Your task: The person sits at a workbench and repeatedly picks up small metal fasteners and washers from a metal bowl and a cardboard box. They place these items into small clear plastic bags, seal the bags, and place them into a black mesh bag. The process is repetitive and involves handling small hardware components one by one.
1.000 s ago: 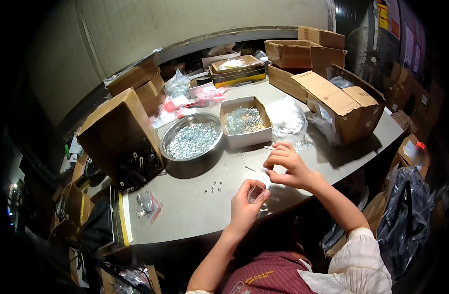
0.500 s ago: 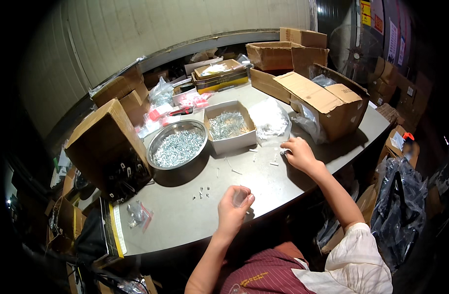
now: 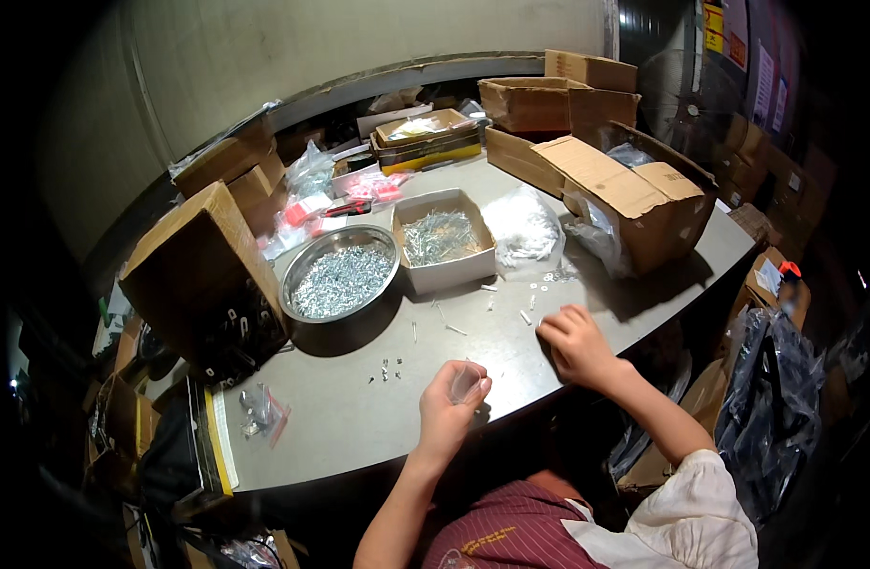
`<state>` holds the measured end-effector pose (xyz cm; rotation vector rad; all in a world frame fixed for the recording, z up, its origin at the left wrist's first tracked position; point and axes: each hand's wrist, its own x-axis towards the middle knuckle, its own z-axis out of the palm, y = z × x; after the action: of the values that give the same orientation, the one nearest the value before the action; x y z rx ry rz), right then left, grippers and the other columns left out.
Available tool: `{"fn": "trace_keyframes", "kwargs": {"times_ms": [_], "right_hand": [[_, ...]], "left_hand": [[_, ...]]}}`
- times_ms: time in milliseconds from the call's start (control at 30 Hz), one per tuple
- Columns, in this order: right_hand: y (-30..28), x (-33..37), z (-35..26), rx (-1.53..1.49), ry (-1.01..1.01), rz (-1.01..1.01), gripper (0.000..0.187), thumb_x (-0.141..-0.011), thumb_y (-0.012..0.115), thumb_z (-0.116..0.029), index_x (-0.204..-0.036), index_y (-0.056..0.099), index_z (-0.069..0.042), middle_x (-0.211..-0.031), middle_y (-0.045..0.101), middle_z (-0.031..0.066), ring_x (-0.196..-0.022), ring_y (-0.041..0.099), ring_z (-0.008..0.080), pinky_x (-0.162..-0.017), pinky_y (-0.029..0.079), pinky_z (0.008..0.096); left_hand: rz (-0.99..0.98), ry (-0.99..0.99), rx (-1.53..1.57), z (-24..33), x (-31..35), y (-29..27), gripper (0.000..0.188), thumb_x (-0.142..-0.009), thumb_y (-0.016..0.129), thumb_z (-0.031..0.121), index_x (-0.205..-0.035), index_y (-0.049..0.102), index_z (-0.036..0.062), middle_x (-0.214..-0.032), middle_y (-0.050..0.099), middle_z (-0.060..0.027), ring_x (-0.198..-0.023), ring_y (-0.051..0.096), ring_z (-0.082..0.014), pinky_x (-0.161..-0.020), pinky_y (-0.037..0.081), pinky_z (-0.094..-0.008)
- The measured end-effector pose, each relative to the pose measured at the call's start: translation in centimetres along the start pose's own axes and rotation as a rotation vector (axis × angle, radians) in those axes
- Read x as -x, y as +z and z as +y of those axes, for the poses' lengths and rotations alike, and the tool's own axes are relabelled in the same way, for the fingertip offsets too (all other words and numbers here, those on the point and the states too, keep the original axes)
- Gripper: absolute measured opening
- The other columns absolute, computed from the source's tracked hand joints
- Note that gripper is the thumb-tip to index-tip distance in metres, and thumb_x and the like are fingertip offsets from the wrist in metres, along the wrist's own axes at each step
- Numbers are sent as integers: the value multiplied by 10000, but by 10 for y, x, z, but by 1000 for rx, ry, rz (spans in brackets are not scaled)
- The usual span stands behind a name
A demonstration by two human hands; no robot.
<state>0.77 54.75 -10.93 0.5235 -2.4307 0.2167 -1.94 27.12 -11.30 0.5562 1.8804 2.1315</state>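
My left hand (image 3: 444, 408) is closed on a small clear plastic bag (image 3: 467, 384), held above the table near its front edge. My right hand (image 3: 579, 349) is low over the tabletop, fingers curled and drawn together; whatever they hold, if anything, is hidden. Just beyond its fingertips lies a short white tube-like piece (image 3: 526, 318). Small white rings (image 3: 546, 279) lie farther back, by a clear bag of white parts (image 3: 522, 228). Thin loose pins (image 3: 456, 330) are scattered between the hands and the white box. A little group of small metal pieces (image 3: 385, 371) rests left of my left hand.
A metal bowl of small silvery hardware (image 3: 291, 308) stands beside a white box (image 3: 454, 276) of thin metal pins. Cardboard boxes (image 3: 634, 213) flank the grey table (image 3: 312, 408). A small zip bag (image 3: 264, 413) lies at the left; a red-handled cutter (image 3: 350, 208) lies behind the bowl.
My right hand has come back toward me from the white rings, which now show uncovered. My left hand keeps the plastic bag in almost the same place.
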Motion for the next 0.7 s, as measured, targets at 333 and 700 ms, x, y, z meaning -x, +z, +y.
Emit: {"fn": "trace_keyframes", "kwargs": {"times_ms": [333, 700], "right_hand": [[-17, 35, -61, -47, -313, 75, 140, -836, 684, -49, -970, 681, -89, -948, 637, 18, -895, 654, 163, -1139, 420, 479], [-32, -22, -67, -818, 25, 64, 199, -815, 697, 88, -989, 700, -7, -940, 728, 89, -897, 705, 248, -1113, 467, 492]], "left_hand": [[37, 8, 12, 13, 3, -1, 115, -964, 731, 76, -1042, 655, 38, -948, 632, 8, -891, 579, -87, -824, 466, -258], [0, 11, -40, 5, 11, 5, 139, -967, 753, 111, -1046, 665, 39, -957, 696, -19, -896, 629, -96, -818, 516, -271]]}}
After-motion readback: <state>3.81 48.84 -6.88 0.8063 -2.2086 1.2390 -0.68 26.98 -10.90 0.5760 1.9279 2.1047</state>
